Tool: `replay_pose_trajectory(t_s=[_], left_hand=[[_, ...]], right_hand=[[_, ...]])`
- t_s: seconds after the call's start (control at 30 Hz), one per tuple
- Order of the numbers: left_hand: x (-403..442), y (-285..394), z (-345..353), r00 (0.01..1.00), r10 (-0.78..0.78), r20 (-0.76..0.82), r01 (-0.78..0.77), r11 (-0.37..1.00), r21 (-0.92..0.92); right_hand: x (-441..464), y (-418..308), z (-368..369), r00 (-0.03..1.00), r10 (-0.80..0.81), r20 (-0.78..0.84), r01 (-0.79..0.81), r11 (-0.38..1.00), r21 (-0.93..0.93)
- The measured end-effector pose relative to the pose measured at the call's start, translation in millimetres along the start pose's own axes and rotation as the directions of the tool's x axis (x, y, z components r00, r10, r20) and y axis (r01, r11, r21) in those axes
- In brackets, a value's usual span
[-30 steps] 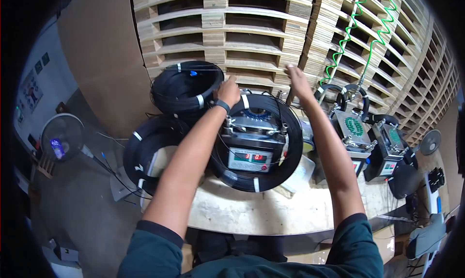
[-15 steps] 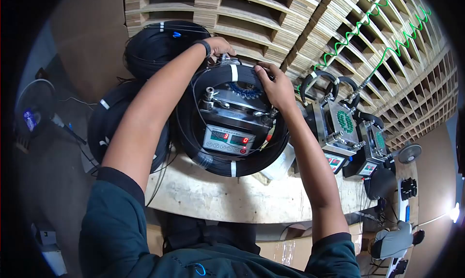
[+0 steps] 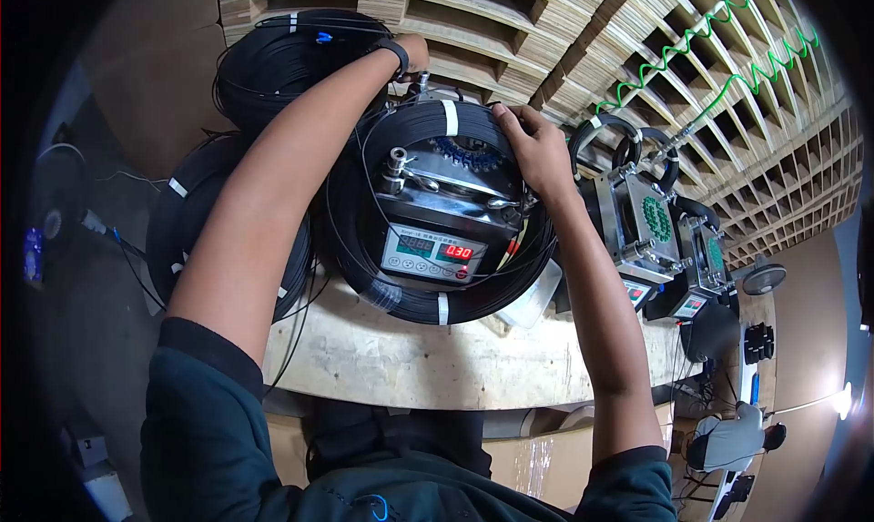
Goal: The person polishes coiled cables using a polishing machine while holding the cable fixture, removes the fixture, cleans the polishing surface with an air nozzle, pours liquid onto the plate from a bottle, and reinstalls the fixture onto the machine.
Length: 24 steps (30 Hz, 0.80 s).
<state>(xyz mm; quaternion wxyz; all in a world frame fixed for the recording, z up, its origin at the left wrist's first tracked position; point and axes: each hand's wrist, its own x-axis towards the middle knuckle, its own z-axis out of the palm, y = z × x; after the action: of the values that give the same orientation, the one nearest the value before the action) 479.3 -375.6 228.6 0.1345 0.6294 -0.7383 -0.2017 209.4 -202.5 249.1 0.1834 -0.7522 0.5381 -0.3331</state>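
A large coil of black cable (image 3: 428, 311), bound with white tape, hangs around a metal machine (image 3: 442, 205) with a lit digital panel (image 3: 428, 253). My right hand (image 3: 544, 153) grips the coil's upper right side, thumb on the near face and fingers bent over behind. My left hand (image 3: 414, 54) is behind the coil's top left, beside a metal fitting (image 3: 421, 81); its fingers curl down out of sight, so what they hold is hidden. A ring of blue pieces (image 3: 467, 153) sits on the machine's top, partly covered by the coil.
More black coils (image 3: 300, 71) stand at the left. Two similar machines (image 3: 637, 226) with green rings are to the right on the wooden table (image 3: 364, 358). Stacked pallets (image 3: 510, 30) rise behind, with a green spiral hose (image 3: 728, 94) in front. Another person (image 3: 728, 445) sits far right.
My left hand has moved up and back a little, its fingers now curled out of sight. My right hand stays on the coil. The panel's red digits now show 0.30. The view has shifted slightly.
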Motion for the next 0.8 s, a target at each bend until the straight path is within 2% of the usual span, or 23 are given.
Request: replay_pose_trajectory(t_s=[0.07, 0.1, 0.13, 0.2, 0.27, 0.33, 0.37, 0.4, 0.47, 0.5, 0.53, 0.6, 0.63, 0.7, 0.8], left_hand=[[-14.1, -0.4, -2.1, 0.996, -0.088, -0.017, 0.081, 0.967, -0.241], [33.8, -53.1, 15.0, 0.981, -0.155, 0.113, 0.187, 0.9, -0.393], [27.3, -48.0, 12.6, 0.981, -0.157, 0.113, 0.188, 0.906, -0.379], [-3.9, -25.7, 7.1, 0.997, 0.076, 0.023, -0.075, 0.996, -0.039], [-14.6, -20.1, 2.9, 0.996, 0.086, 0.038, -0.087, 0.996, 0.016], [-25.3, -13.2, -4.4, 0.969, 0.236, 0.077, -0.246, 0.868, 0.432], [-29.8, -8.7, -8.1, 0.958, 0.278, 0.077, -0.274, 0.796, 0.54], [-36.5, -6.7, -7.9, 0.955, 0.282, 0.086, -0.281, 0.784, 0.554], [-46.7, -8.5, -8.5, 0.902, 0.429, 0.036, -0.365, 0.717, 0.594], [-59.3, -3.0, -5.9, 0.891, 0.449, -0.073, -0.302, 0.704, 0.643], [-58.0, -4.4, -3.8, 0.888, 0.455, -0.064, -0.308, 0.693, 0.652], [-58.2, -6.2, -1.0, 0.811, 0.574, -0.111, -0.308, 0.581, 0.753], [-60.1, -7.3, -2.2, 0.782, 0.614, -0.111, -0.333, 0.561, 0.758], [-64.4, -7.3, -2.9, 0.779, 0.62, -0.096, -0.333, 0.538, 0.774], [-69.7, -4.2, -10.0, 0.763, 0.644, -0.059, -0.351, 0.489, 0.798]], right_hand=[[0.3, 0.0, -0.9, 1.0, 0.006, 0.001, -0.006, 1.0, -0.01], [-0.2, 0.4, -0.6, 1.0, 0.017, 0.001, -0.017, 1.0, -0.023], [-1.1, -0.3, -0.2, 1.0, 0.019, -0.006, -0.019, 1.0, -0.009], [-2.2, -2.1, -1.2, 0.999, 0.016, -0.028, -0.018, 0.998, -0.054], [-1.2, 1.1, -0.6, 0.999, 0.01, -0.035, -0.012, 0.999, -0.05], [-1.6, -0.7, -2.6, 0.999, 0.005, -0.048, -0.007, 0.999, -0.043], [-2.0, -1.4, -3.7, 0.999, 0.017, -0.036, -0.019, 0.998, -0.058], [-3.4, -3.4, -4.9, 0.999, 0.03, -0.025, -0.032, 0.997, -0.071], [-7.4, -5.6, -6.1, 0.999, 0.039, -0.036, -0.04, 0.999, -0.028], [-7.7, -5.1, -6.2, 0.999, 0.031, -0.034, -0.032, 0.999, -0.034], [-7.0, -4.1, -6.6, 0.999, 0.021, -0.032, -0.022, 0.999, -0.042], [-6.7, -2.9, -7.2, 0.999, 0.019, -0.044, -0.021, 0.999, -0.035], [-7.7, -3.9, -7.6, 0.999, 0.023, -0.041, -0.025, 0.999, -0.048], [-7.0, -4.8, -9.4, 0.999, 0.04, -0.003, -0.04, 0.996, -0.074], [-7.7, -4.2, -8.4, 0.999, 0.022, -0.031, -0.024, 0.997, -0.071]])
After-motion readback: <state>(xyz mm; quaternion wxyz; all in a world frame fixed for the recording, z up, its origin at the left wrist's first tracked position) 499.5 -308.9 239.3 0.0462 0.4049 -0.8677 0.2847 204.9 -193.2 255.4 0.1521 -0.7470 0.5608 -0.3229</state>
